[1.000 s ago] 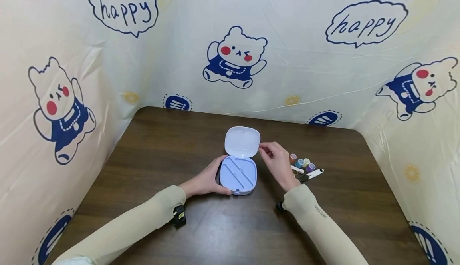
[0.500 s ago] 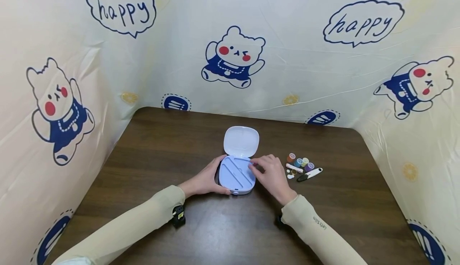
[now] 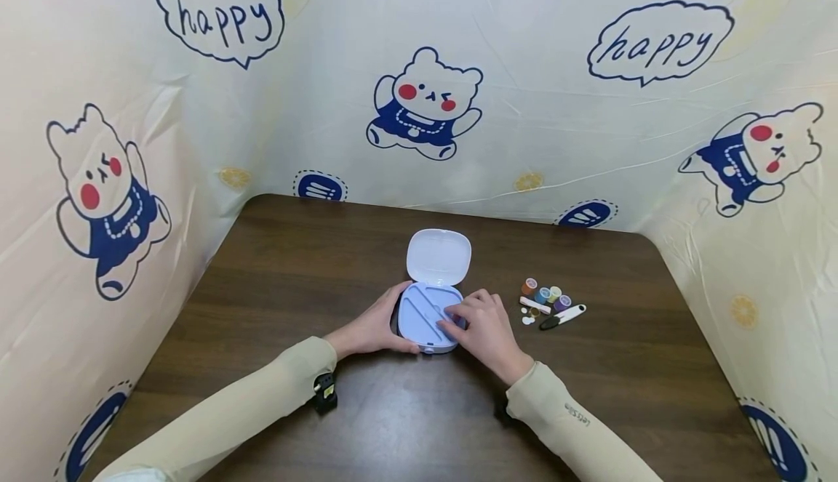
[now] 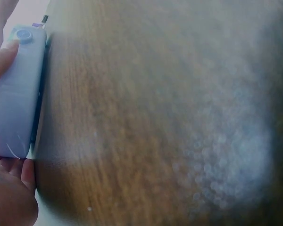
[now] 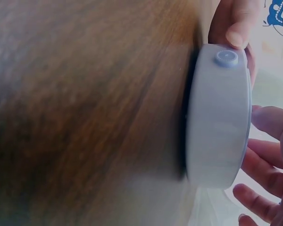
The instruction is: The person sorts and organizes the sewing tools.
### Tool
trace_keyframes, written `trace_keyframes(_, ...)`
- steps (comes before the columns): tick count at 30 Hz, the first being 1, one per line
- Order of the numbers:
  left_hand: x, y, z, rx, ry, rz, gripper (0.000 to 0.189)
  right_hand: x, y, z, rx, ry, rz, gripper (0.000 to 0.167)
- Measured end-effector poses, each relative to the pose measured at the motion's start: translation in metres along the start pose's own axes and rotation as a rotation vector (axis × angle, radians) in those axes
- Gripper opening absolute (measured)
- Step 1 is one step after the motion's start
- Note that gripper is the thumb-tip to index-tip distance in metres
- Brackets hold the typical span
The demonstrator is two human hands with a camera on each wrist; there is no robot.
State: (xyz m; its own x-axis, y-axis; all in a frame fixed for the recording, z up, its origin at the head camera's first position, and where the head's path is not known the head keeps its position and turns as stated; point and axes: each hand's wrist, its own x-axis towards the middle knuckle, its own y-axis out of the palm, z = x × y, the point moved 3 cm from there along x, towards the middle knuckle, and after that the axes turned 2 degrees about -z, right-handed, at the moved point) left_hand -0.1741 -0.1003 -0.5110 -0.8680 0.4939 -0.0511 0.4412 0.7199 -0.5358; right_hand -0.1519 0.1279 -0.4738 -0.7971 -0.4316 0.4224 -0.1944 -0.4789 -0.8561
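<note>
Head view shows the left hand [image 3: 372,328] grasping the open blue box [image 3: 417,322] by its side on the worktop [image 3: 314,256], likely to keep it steady. The right hand [image 3: 486,328] bends over the box, but I cannot tell if its grip pinches anything; thread spools [image 3: 543,296] lie nearby.

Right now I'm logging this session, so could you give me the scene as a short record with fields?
Case: pale blue, on the wooden table
Lid: open, on the far side
Left hand: grips the case's left side, thumb at the front
Right hand: fingers at the right part of the open top; whether they hold anything is unclear
Right of case: four spools, a black-and-white tool, small white pieces
</note>
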Motion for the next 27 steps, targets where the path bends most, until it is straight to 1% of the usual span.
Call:
trace_keyframes(4,0.0,0.0,0.0,-0.001,0.0,0.0,0.121,-0.001,0.0,0.003,-0.005,-0.001,-0.002,0.031)
trace_keyframes(10,0.0,0.001,0.001,0.003,0.001,0.001,0.121,-0.002,0.001,0.009,-0.08,-0.006,0.006,0.042)
trace_keyframes(13,0.0,0.001,0.001,-0.002,0.002,-0.001,0.122,-0.001,0.002,0.011,-0.112,0.001,0.019,0.043)
trace_keyframes(22,0.001,0.002,-0.001,-0.005,-0.016,0.0,0.125,0.004,0.001,0.016,-0.134,0.029,0.068,0.042)
trace_keyframes(27,0.002,0.002,-0.004,0.001,-0.003,-0.01,0.122,0.007,0.002,0.016,-0.136,0.033,0.064,0.042)
